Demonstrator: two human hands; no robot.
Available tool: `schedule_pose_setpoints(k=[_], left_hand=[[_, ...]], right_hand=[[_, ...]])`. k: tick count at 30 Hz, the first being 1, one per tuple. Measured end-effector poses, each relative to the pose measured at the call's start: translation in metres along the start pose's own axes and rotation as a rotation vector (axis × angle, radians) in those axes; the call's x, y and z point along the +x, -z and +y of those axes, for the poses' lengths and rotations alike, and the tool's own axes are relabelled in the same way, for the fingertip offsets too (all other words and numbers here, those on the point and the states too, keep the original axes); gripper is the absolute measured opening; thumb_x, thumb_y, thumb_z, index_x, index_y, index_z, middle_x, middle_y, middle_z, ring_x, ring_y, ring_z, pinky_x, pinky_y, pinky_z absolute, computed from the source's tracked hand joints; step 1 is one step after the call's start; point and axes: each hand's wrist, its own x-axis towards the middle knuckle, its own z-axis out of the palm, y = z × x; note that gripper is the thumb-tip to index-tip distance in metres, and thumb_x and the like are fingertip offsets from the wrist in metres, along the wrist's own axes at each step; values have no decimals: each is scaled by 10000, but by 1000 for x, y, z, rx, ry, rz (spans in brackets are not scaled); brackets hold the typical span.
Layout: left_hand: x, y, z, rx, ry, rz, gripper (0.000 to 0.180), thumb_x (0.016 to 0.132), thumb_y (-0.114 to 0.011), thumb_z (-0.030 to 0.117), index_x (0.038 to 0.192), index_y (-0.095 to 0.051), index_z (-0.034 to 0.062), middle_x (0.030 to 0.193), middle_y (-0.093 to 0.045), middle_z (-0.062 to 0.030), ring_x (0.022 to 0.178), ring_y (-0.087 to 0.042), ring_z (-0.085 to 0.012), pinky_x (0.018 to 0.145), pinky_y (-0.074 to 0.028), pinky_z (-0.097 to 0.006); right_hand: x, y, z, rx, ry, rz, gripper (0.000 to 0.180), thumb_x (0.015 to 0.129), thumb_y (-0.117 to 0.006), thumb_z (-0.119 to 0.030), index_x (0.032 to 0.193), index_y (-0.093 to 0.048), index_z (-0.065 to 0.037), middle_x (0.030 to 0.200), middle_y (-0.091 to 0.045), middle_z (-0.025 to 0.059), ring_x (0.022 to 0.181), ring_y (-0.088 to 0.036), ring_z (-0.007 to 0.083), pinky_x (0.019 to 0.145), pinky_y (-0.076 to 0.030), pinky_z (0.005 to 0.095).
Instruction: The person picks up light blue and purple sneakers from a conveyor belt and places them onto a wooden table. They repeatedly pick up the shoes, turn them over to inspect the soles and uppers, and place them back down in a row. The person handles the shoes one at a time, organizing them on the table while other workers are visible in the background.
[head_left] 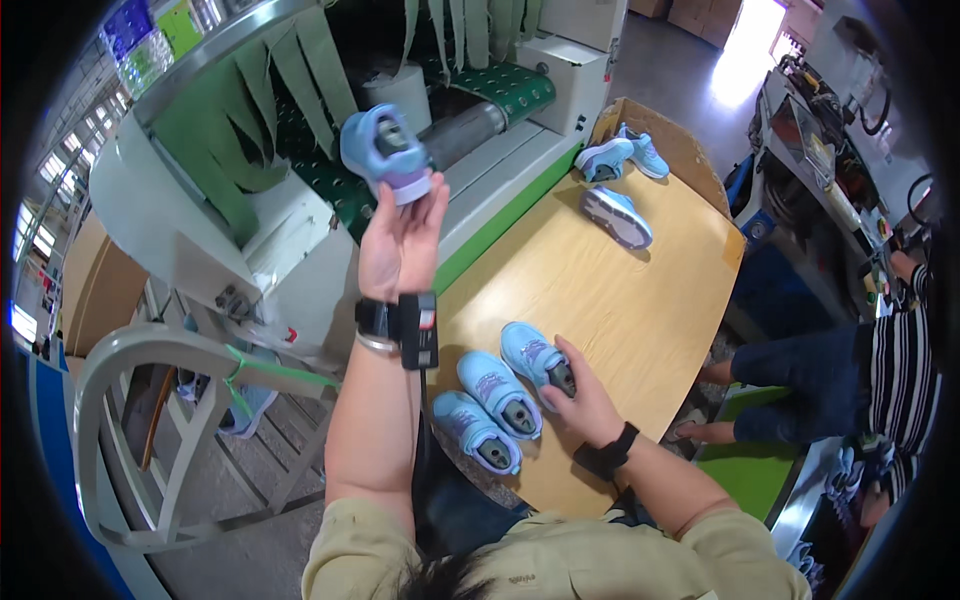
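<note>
My left hand (400, 235) is clamped on a small blue shoe (385, 150) raised at eleven o'clock before the conveyor (500, 85); my right hand (580, 395) closes on another shoe (538, 358) on the wooden table (620, 300) at five o'clock. I judge them light and soft-topped, best pinched at the stiffer heel or sole.

Raised blue shoe (385, 152) (another (537, 360) on table)
</note>
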Motion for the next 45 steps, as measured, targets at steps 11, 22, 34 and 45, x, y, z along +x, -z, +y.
schedule_pose_setpoints(k=[11,22,34,45], left_hand=[[-64,-46,-2,847,-201,97,451,1007,-468,146,1430,-398,8,1525,-336,-157,1234,-529,-237,976,-456,-345],[-39,-43,-9,1168,-216,60,565,945,-550,88,1473,-358,31,1587,-203,-113,1157,-584,-226,862,-503,-300],[-76,32,-54,1153,291,139,434,962,-568,146,1371,-490,24,1512,-358,-134,1091,-627,-194,867,-491,-279],[-77,39,-54,1190,369,112,419,970,-568,192,1356,-511,41,1479,-400,-115,1099,-621,-184,874,-477,-285]], right_hand=[[265,108,-159,16,692,492,547,861,-684,-155,1322,-393,-110,1135,-603,162,1010,-631,272,869,-491,377],[341,137,-55,-202,525,365,557,885,-575,-166,1426,-451,-127,1261,-590,220,1150,-565,364,1011,-432,406],[120,162,103,-474,71,86,728,721,-833,-190,1341,-482,-39,1317,-545,192,1209,-517,380,1012,-431,417],[-1,86,63,-34,-241,374,633,891,-685,-239,1400,-390,-5,1351,-477,216,1216,-512,281,1036,-407,367]])
